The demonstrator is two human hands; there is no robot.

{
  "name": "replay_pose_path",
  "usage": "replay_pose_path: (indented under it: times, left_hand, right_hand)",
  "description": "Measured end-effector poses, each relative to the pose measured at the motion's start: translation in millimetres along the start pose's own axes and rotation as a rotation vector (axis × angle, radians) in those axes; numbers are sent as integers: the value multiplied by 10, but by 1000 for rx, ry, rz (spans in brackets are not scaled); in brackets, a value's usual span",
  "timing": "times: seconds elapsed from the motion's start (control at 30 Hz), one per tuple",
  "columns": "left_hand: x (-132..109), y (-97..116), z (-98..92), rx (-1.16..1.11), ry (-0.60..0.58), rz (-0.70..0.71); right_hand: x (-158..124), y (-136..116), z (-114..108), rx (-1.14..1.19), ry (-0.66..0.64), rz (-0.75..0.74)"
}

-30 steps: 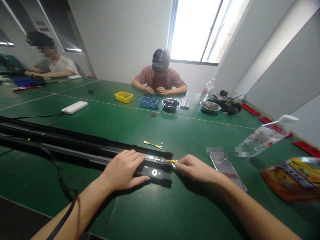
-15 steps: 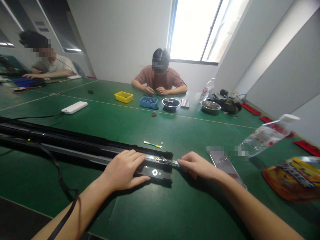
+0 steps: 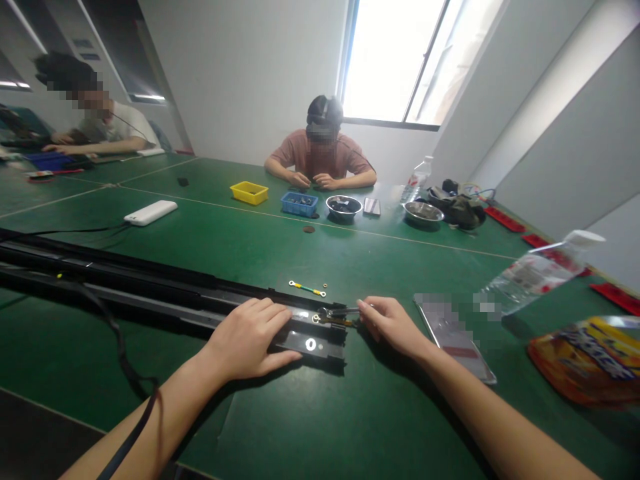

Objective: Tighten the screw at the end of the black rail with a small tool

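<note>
A long black metal channel lies across the green table from the left. My left hand rests on it near its right end, fingers bent over the channel and thumb stretched toward the right. Pinched in my right hand is a thin metal wrench, whose head lies by a small brass-coloured nut in the channel. Below that, a pale washer-like ring shows on the metal. Behind the channel lie a green-yellow wire with ring ends and a tiny brass nut.
A phone, a bottle and an orange snack bag stand or lie at right. Farther back are a yellow tray, a blue tray and metal bowls. Two people sit across the table. A black cable crosses my left forearm.
The wrench in my right hand has swung away from me, its handle end shifting slightly back. My left hand stays on the channel.
</note>
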State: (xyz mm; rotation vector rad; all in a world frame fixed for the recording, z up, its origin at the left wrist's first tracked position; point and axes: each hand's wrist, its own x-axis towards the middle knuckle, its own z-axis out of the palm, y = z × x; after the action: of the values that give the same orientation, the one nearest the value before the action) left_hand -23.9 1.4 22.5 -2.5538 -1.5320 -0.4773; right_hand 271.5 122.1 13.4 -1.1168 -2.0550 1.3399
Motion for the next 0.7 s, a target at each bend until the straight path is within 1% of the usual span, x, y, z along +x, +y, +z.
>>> replay_pose_path:
  times: [0.2,0.33,0.53,0.7]
  left_hand:
    - [-2,2,1,-5,5,-1]
    - [0,7,0,1,-14,-5]
    - [0,9,-2,-7,12,-1]
    - [-8,-2,6,5,1,2]
  right_hand:
    - [3,-22,7,-22,-6,0]
    - [1,-43,19,-32,-16,3]
    - [4,-53,38,-7,-4,19]
    - [12,-37,38,4,2,11]
